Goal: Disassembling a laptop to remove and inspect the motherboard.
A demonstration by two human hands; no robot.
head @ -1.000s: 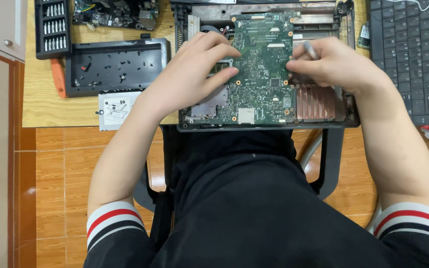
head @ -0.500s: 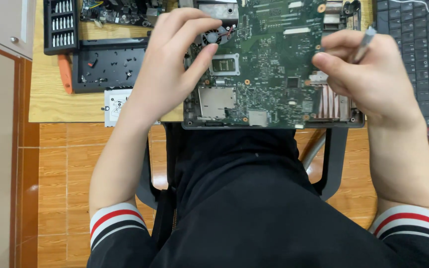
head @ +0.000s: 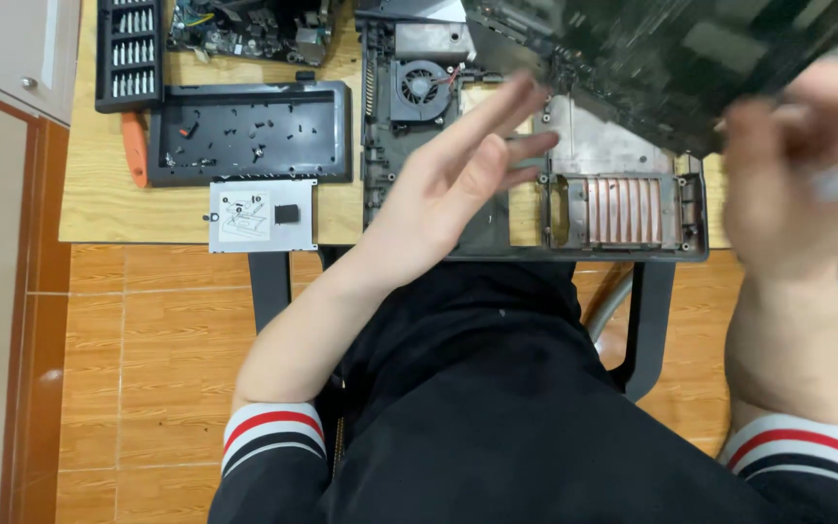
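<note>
While your right hand [head: 807,184] blurs, grip clenched on the lifted board [head: 671,58], your left hand [head: 458,184] hovers released over the chassis [head: 623,209], fan [head: 422,89] exposed, on the table [head: 109,209].

Your right hand [head: 802,184] is gripping a dark green circuit board [head: 671,58], blurred and tilted, which is hanging above the far right part of the opened laptop chassis [head: 535,155]. That grey chassis is lying flat, its near edge overhanging the desk's front. Inside it, a round black fan [head: 422,85] is sitting at the far left, and copper heatsink fins [head: 628,209] are showing at the near right. Your left hand [head: 453,184] is hovering open-fingered over the chassis middle.
</note>
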